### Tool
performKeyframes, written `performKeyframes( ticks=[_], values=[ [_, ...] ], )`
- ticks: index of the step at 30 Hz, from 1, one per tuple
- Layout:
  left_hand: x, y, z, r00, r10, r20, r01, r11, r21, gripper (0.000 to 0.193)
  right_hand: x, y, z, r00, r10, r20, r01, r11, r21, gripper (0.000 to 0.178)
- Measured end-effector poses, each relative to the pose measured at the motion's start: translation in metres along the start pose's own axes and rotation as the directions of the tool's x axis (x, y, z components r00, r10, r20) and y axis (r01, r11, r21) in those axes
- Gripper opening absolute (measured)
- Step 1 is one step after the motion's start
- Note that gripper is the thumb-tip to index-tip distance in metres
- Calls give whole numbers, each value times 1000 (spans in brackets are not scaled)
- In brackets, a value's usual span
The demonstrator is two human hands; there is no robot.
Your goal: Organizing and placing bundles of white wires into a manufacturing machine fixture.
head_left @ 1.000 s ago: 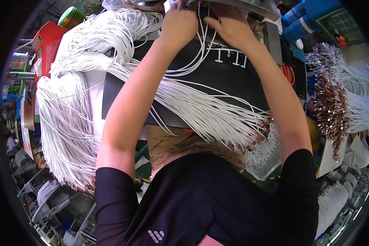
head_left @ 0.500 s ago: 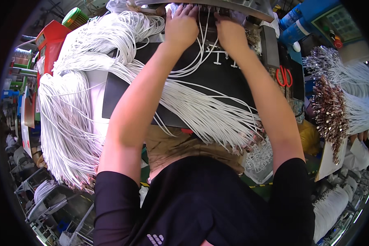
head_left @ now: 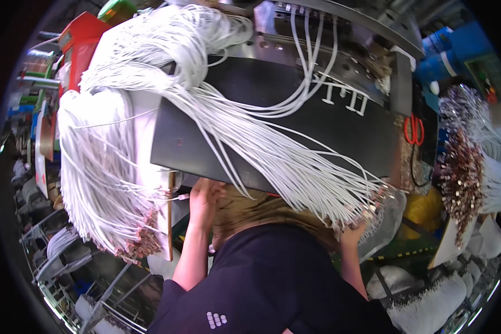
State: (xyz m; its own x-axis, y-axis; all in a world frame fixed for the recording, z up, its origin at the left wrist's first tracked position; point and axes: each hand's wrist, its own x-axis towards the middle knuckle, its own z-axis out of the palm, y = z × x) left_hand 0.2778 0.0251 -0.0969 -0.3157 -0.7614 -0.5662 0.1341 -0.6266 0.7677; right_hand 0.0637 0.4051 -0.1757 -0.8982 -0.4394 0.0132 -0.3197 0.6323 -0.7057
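At the front edge of the black mat point(head_left: 175, 142), my left hand point(head_left: 202, 201) has its fingers curled together; what they hold, if anything, I cannot make out. A cable end with a small pinkish tip shows just beside it. My right hand point(head_left: 350, 236) is closed at the coppery ends of the white cable bundle point(head_left: 284, 161), its fingers partly hidden by them. The bundle runs diagonally across the mat. Several white cables point(head_left: 303, 92) curve up into a metal fixture point(head_left: 278, 42) at the far side. Small white branched plastic pieces point(head_left: 345, 94) lie below the fixture.
A big coil of white cable point(head_left: 178, 39) lies at the back left, and more cables point(head_left: 97, 161) hang over the left edge. Red-handled scissors point(head_left: 413, 129) lie at the right. A clear plastic bag point(head_left: 387, 222) hangs near my right hand. More terminated cables point(head_left: 462, 172) stand further right.
Both hands have left the fixture and come back toward my body: the left to the mat's front edge, the right to the bundle's ends. The view has shifted, showing more of the fixture.
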Motion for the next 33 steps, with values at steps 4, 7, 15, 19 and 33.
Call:
performKeyframes(
  ticks=[4,7,15,19,33],
  values=[
    [16,-11,-13,995,101,-3,-94,937,336,27,-21,55,10,914,173,366,89,797,-598,48],
    [24,-29,-10,996,94,-14,-87,960,265,26,-20,106,-15,967,-48,248,10,988,152,46],
    [27,-15,-2,997,80,-15,-75,973,217,24,-5,148,0,840,482,249,-537,667,517,43],
    [26,-19,-23,993,101,-63,-81,959,272,25,12,154,-5,658,604,450,-707,291,644,41],
    [-25,-28,21,942,297,157,-332,753,568,36,109,-63,-110,779,212,590,-21,949,-314,37]
  ],
)
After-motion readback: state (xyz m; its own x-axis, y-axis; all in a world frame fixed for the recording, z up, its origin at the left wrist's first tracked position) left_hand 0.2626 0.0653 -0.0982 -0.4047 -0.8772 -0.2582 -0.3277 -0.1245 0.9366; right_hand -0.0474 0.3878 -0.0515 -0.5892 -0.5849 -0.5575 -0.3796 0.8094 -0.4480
